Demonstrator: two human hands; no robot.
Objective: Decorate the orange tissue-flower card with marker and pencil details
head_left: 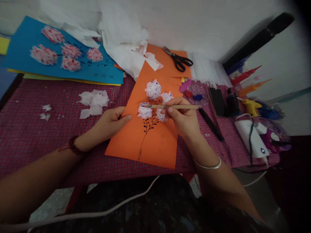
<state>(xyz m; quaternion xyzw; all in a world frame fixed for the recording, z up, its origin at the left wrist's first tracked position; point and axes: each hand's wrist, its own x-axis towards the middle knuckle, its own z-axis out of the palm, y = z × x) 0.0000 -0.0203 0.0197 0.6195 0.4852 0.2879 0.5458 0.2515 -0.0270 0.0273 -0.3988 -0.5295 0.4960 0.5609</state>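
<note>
An orange paper sheet (155,139) lies on the red checked tablecloth (36,132), with several white tissue flowers (153,89) dotted blue and a dark drawn stem with leaves (148,124). My right hand (182,117) is closed on a thin wooden paintbrush (175,106), which lies level with its tip at the left flower (144,111). My left hand (112,120) rests with fingers together, pressing on the sheet's left edge.
A blue sheet (73,61) with red-dotted tissue flowers lies at the back left. White tissue scraps (93,102), a tissue pile (123,42), black scissors (178,60), a paint palette (197,94), a black marker (211,124), paint bottles (245,77) and a white charger (251,139) surround it.
</note>
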